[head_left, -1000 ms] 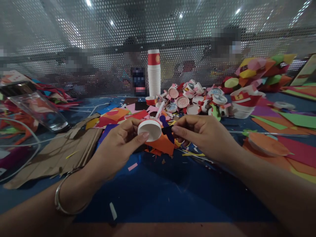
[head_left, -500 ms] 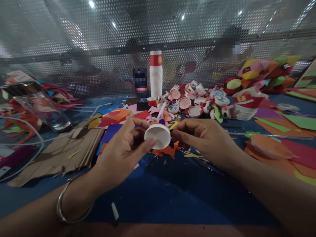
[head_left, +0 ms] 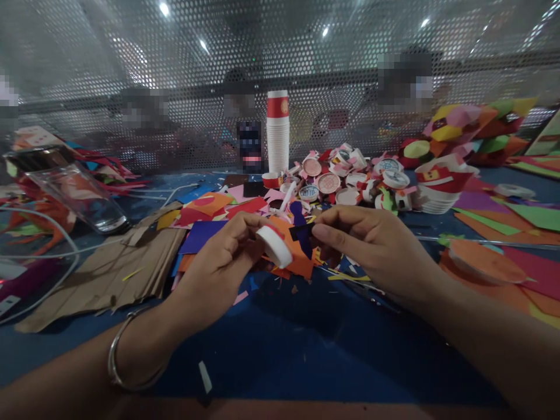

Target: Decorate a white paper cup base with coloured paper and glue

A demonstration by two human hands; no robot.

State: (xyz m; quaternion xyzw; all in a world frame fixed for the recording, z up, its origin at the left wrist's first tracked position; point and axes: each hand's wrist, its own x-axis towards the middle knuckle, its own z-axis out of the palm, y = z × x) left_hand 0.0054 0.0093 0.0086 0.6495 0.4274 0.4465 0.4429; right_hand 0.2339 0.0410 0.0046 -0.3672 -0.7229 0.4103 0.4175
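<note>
My left hand (head_left: pixel 223 262) is closed around a short white paper-cup base (head_left: pixel 275 246), tilted so that its rim faces down and to the right. A bit of red shows on the side of the base. A dark blue paper cutout (head_left: pixel 301 217) with a narrow black strip across it is pinched between the thumb and fingers of my right hand (head_left: pixel 371 248). The cutout stands upright just right of the cup base, with a small gap between them. Loose orange paper (head_left: pixel 301 265) lies behind and below both pieces.
Behind my hands rises a stack of paper cups (head_left: pixel 278 140), beside a heap of cut cup pieces (head_left: pixel 328 182). Cardboard (head_left: pixel 105 274) and a glass bottle (head_left: pixel 81 192) lie left. Nested red-and-white cups (head_left: pixel 441 184) and coloured paper (head_left: pixel 494 227) are on the right. A perforated screen (head_left: pixel 184 134) stands behind.
The cup base has turned from showing its open inside to showing its side. My right hand has drawn the blue cutout clear of it, so the cutout is now in plain view.
</note>
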